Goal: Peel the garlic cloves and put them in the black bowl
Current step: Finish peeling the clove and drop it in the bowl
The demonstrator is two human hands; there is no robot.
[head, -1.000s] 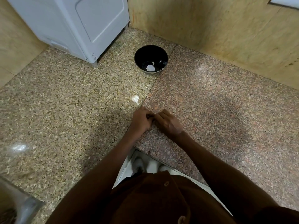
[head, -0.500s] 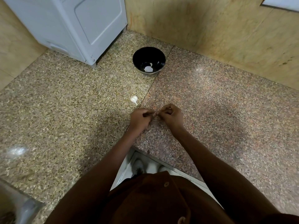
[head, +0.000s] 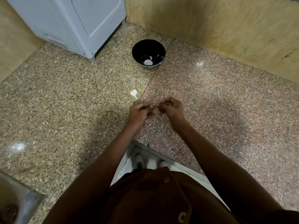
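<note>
The black bowl (head: pixel 148 53) stands on the granite counter near the back wall, with a pale garlic piece (head: pixel 148 62) inside. A white garlic clove with its stem (head: pixel 133 93) lies on the counter between the bowl and my hands. My left hand (head: pixel 140 113) and my right hand (head: pixel 171 109) meet just above the counter, fingertips pinching a small garlic clove (head: pixel 154 105) between them. The clove is mostly hidden by my fingers.
A white appliance (head: pixel 72 21) stands at the back left. Tan stone walls (head: pixel 218 25) close the back and the far left. A steel sink (head: pixel 14 206) sits at the bottom left. The counter's inner corner edge (head: pixel 145 145) runs just below my wrists.
My hands have lifted slightly and parted a little, the fingertips now pulling at the clove between them. The view has tilted a bit; bowl and loose clove have not moved.
</note>
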